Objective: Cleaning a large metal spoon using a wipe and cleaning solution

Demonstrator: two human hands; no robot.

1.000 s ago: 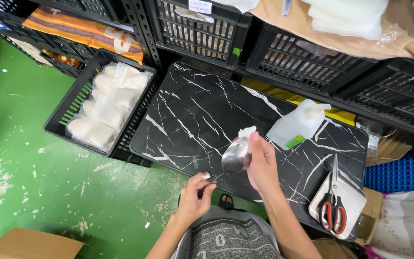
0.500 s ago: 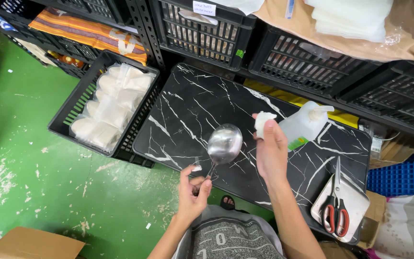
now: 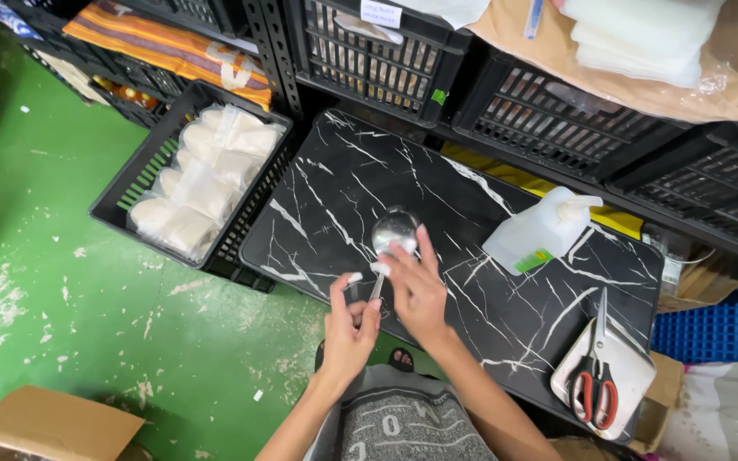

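Observation:
A shiny metal ladle (image 3: pixel 393 230) is held over the near edge of a black marble-patterned table (image 3: pixel 343 179). My left hand (image 3: pixel 348 329) grips the ladle's handle low down. My right hand (image 3: pixel 416 286) presses a small white cloth or pad against the ladle just below its bowl, fingers spread over it. The pad is mostly hidden under my fingers.
A clear plastic pump jug (image 3: pixel 540 232) lies on the table to the right. Red-handled scissors (image 3: pixel 593 388) rest on a white tray (image 3: pixel 638 367) at the right corner. A black crate (image 3: pixel 130 183) of white bagged items sits on the green floor at left. Black crates line the shelves behind.
The ladle has come down and closer to me. My right hand, which was lifted off to the right with the white pad, is back on the ladle.

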